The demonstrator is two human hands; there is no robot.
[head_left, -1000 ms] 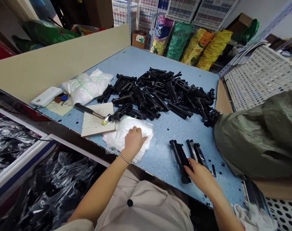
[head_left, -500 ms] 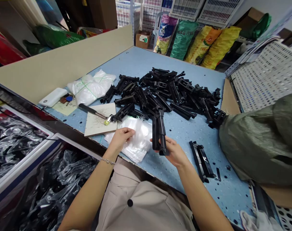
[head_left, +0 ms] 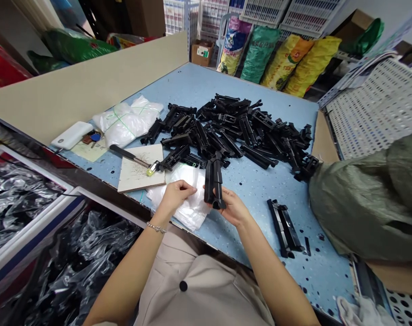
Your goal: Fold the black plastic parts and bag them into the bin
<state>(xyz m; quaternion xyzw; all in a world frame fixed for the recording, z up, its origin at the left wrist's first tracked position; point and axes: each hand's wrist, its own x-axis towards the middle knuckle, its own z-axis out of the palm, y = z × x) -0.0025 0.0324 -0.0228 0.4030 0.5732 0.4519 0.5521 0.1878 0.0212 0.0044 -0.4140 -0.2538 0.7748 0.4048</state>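
Note:
My right hand [head_left: 233,207] holds a long black plastic part [head_left: 213,181], its far end pointing up the table. My left hand [head_left: 175,195] is closed in a pinch over a stack of clear plastic bags [head_left: 194,215], seemingly on the edge of a thin bag; the film is hard to make out. Its fingertips are just left of the black part. Behind both hands lies a heap of similar black parts [head_left: 226,122]. A separate black part [head_left: 285,228] rests to the right of my right hand.
A board [head_left: 134,174] at left carries a dark-handled tool [head_left: 131,156]. Beyond it are a tied bag bundle [head_left: 124,122] and a white power bank-like box [head_left: 72,135]. A green sack [head_left: 369,194] bulges over the right edge. Bins of black pieces in plastic [head_left: 90,253] stand at lower left.
My right hand has moved left with the black part, bringing it closer to my left hand. My left hand has shifted slightly right over the bags.

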